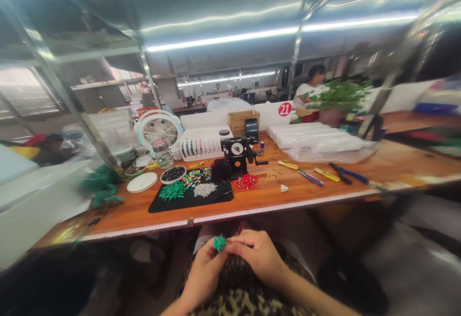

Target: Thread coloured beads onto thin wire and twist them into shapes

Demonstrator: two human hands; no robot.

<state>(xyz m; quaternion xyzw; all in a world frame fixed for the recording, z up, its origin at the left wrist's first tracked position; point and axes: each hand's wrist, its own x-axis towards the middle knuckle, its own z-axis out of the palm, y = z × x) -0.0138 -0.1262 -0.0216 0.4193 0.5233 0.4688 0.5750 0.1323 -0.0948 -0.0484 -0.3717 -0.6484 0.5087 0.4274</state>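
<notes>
My left hand (203, 273) and my right hand (254, 256) are held together over my leopard-print lap, below the table's front edge. Between their fingertips they pinch a small green beaded cluster (219, 243). Beyond the edge, out of reach of both hands, lies a black mat (190, 202) with a heap of green beads (172, 190), a heap of white beads (205, 189) and mixed coloured beads (192, 178). A bowl of dark beads (173, 174) stands at the mat's far edge. Red beads (245, 181) lie to its right.
The wooden table (266, 196) also holds a crank-handled bead winder (236, 155), blue-handled pliers (349, 174), a white disc (142, 182) and plastic-wrapped stacks (320, 139). Green beaded pieces (102, 186) sit at the left end. A co-worker (306, 96) stands beyond a potted plant (338, 97).
</notes>
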